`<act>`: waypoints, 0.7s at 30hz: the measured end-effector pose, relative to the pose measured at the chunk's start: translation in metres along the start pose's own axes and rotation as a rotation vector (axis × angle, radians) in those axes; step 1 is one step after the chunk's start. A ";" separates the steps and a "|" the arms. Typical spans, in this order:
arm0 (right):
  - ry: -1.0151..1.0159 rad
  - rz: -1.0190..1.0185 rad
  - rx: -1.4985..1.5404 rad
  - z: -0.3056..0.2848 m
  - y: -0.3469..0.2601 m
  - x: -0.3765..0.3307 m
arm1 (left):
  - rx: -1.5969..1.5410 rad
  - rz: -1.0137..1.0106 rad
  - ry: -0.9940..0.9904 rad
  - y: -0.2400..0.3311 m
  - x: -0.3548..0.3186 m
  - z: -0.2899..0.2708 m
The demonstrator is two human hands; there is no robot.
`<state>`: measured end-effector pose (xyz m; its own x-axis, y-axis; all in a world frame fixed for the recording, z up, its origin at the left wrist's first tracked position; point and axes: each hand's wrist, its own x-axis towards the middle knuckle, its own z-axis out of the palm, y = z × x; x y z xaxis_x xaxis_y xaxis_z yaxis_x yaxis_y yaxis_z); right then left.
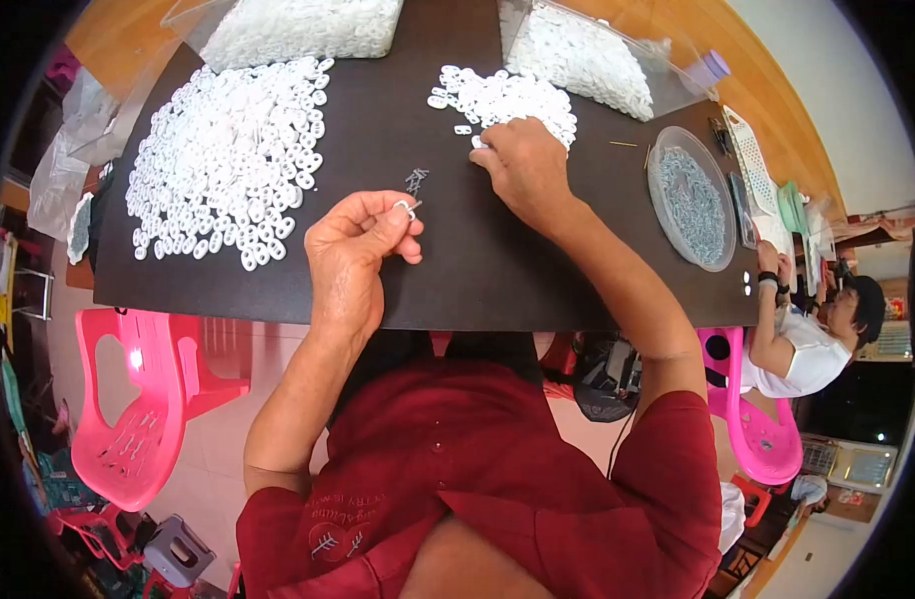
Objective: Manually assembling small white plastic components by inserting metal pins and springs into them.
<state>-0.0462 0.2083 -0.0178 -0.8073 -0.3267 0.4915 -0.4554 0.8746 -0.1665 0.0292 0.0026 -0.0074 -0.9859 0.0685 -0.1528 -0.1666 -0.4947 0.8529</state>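
Over the near middle of the dark table, my left hand (353,250) pinches a small white plastic piece (406,208) between thumb and fingertips. A thin grey screw or nail seems to stick out of it. Just beyond lies a little heap of grey screws or nails (416,180). My right hand (527,170) reaches to the front of the smaller pile of white two-holed plastic pieces (512,98). Its thumb and forefinger close around one white piece (478,143), partly covered by the fingers. Another loose piece (462,130) lies beside them.
A larger pile of white pieces (228,150) spreads at left. Two clear bins (512,20) of them stand at the back. At right are a round tub (660,190) of grey screws or nails and a phone (743,210). A person (812,339) sits beyond the right edge.
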 end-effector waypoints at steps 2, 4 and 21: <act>0.034 -0.092 -0.082 0.005 -0.003 0.001 | -0.007 0.007 0.017 -0.001 -0.001 -0.004; 0.029 -0.118 -0.126 0.008 0.000 0.003 | -0.032 -0.004 0.019 -0.002 -0.001 -0.005; -0.444 0.365 0.894 -0.054 -0.054 -0.015 | 0.027 0.114 -0.020 -0.001 0.005 0.011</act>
<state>0.0108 0.1852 0.0303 -0.9332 -0.3570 -0.0415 -0.1221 0.4237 -0.8976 0.0237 0.0127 -0.0035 -0.9985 0.0310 -0.0442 -0.0537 -0.4766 0.8775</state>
